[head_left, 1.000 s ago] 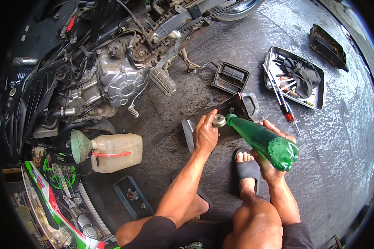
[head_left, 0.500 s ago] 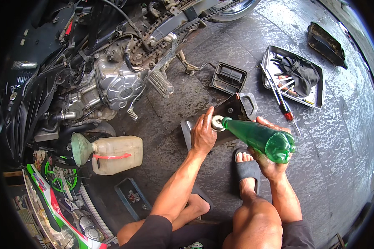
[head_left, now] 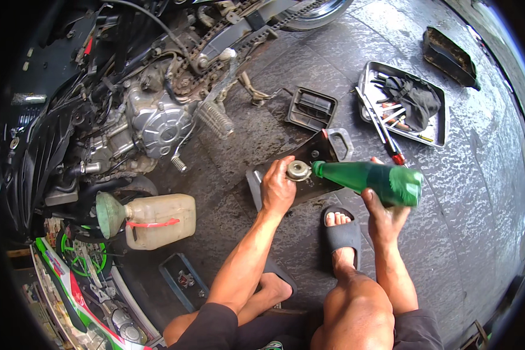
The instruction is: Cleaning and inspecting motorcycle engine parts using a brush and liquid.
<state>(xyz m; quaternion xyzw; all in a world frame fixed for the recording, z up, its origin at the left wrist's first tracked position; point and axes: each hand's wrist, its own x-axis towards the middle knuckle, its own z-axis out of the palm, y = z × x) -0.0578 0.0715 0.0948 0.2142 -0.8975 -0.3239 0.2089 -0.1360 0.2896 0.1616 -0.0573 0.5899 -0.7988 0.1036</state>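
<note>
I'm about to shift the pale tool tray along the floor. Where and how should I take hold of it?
Probably best by the right rim of the tray, coming from the right, fingers outside and thumb over the edge. That raised edge shows bare, while long tools overlap the left side. The dark cloth lies inside, so grip only the rim.

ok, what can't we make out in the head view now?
In the head view:
Right hand: some fingers hidden behind the green bottle.
Round metal part in the left hand: underside faces away.
Wheel: cut off by the top edge.
Tray: whatever lies beneath the black cloth.
</note>
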